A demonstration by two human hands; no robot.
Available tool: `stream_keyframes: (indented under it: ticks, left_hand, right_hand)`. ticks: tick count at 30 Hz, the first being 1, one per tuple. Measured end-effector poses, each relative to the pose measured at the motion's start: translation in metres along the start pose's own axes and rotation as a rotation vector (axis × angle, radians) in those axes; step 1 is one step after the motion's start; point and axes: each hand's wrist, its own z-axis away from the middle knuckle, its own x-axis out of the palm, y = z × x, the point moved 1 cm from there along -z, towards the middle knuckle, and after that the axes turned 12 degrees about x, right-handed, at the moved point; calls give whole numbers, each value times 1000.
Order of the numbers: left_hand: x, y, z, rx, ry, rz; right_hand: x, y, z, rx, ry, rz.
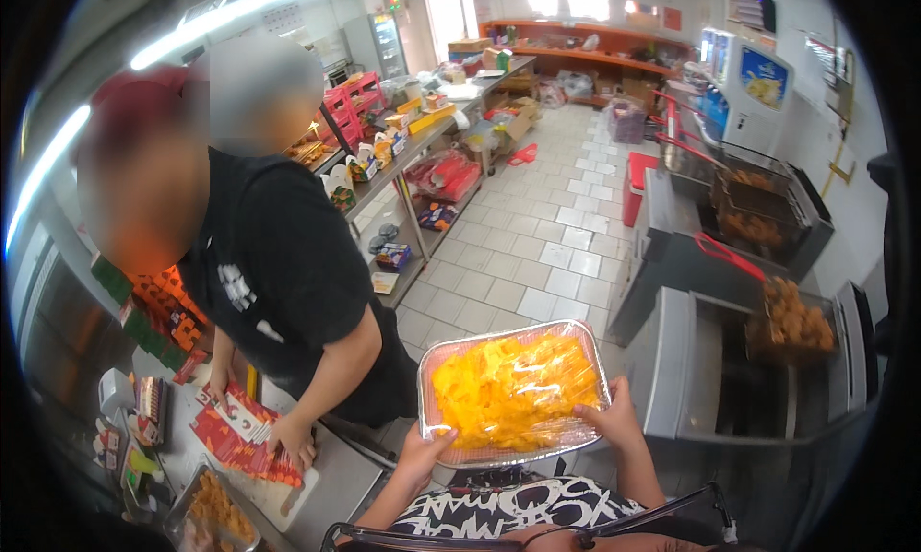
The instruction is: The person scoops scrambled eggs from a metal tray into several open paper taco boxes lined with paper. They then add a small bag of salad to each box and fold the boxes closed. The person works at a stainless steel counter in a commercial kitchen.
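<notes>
A shallow rectangular foil tray of yellow-orange, cheese-like food is held level in front of my body. Clear plastic wrap, shiny with reflections, covers the top. My left hand grips the tray's near left corner, thumb over the rim. On the right side my right hand has its thumb on the wrap near the edge. The fingers of both hands are partly hidden under the tray.
At my left a person in a dark shirt handles red-and-white paper packaging on a counter. A container of fried pieces sits nearby. Fryers with a filled basket stand on the right. A red bin stands beyond, on the tiled floor.
</notes>
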Motion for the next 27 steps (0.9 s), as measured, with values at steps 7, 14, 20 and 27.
stream_keyframes:
  ticks: [7,14,20,27]
  left_hand:
    - [26,-3,-214,76,90,30]
    - [53,24,-443,166,39,163]
    - [61,49,-628,176,106,65]
    - [56,126,-827,299,339,43]
  right_hand:
    - [42,-69,-226,-28,-92,28]
    - [81,-164,-430,-60,-113,48]
    - [135,-216,-623,-76,-141,92]
    - [252,-329,-864,-186,-363,142]
